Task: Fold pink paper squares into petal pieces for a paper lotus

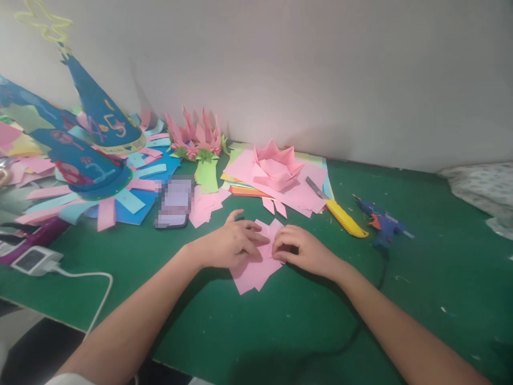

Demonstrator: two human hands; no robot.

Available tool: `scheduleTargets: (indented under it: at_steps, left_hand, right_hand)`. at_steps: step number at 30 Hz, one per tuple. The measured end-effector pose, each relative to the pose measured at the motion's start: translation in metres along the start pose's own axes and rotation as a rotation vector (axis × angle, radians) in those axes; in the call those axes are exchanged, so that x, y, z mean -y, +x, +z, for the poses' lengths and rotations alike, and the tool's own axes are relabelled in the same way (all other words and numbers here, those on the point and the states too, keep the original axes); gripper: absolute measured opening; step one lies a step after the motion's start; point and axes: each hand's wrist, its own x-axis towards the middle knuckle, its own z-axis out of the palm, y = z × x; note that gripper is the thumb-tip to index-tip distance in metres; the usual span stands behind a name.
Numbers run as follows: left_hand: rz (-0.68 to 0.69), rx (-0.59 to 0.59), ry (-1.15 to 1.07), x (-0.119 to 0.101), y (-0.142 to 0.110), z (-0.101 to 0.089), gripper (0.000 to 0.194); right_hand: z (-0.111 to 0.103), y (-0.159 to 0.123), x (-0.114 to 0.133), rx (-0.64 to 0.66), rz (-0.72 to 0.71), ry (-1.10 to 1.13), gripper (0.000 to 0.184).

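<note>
A pink paper piece (256,270) lies on the green mat (304,331) in front of me. My left hand (230,243) rests on its left part with fingers laid flat and pressing down. My right hand (302,248) has its fingertips pinched on a fold near the paper's middle. Both hands nearly touch each other over the sheet.
Behind the hands lie a folded pink paper lotus (276,166) on a stack of coloured sheets, a yellow utility knife (340,214), a blue glue gun (380,222), a phone (174,203), blue paper cone hats (100,112), pink paper flowers (196,136) and a white charger (36,260) with its cable.
</note>
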Motion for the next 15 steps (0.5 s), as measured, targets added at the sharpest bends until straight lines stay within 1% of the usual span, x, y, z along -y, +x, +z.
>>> scheduleTargets:
  at_steps: [4,7,9,12,15]
  left_hand:
    - [-0.04,-0.004,-0.032,0.001,0.001,0.004,0.039]
    - [-0.088,-0.071,-0.033,0.0,0.005,0.009,0.032]
    - [-0.15,-0.12,-0.023,-0.001,0.009,0.014,0.025]
    - [-0.2,-0.153,-0.004,-0.003,0.014,0.021,0.015]
    - [-0.231,-0.159,-0.021,-0.003,0.017,0.026,0.008]
  right_hand:
    - [-0.002,-0.001,-0.002,0.016,0.018,0.027,0.011]
    - [-0.005,-0.002,-0.004,0.052,0.004,0.054,0.01]
    - [-0.006,-0.003,-0.005,0.058,0.005,0.065,0.011]
    - [-0.005,-0.002,-0.003,0.018,0.027,0.063,0.017]
    - [-0.003,0.0,0.001,-0.026,0.054,0.026,0.016]
